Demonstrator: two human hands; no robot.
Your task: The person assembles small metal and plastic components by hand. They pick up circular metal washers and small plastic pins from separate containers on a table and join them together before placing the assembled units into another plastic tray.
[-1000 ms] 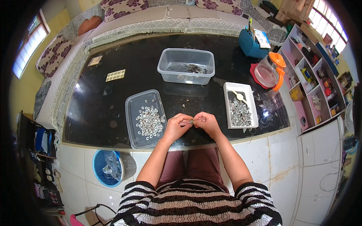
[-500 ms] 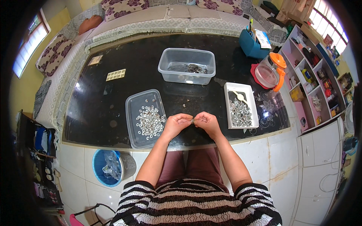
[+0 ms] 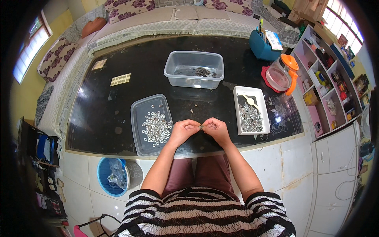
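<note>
Above the near edge of the black table, my left hand and my right hand meet fingertip to fingertip. Both are closed in a pinch on one small metal piece, too small and covered to tell its kind. Left of my hands lies a shallow clear plastic lid bearing many loose silvery ring-shaped pieces. To the right is a white box with many small silvery metal parts and a cream spoon-like piece. Beyond my hands stands a clear plastic tub with dark small pieces in it.
A lidded jug with an orange handle stands on a red mat, near a teal holder. A cream card lies at the left. On the floor, a blue-rimmed bin stands by the table; shelves rise at the right.
My hands stay together in nearly the same place, with only a slight shift of the fingers around the small metal piece. The whole view has moved a little.
</note>
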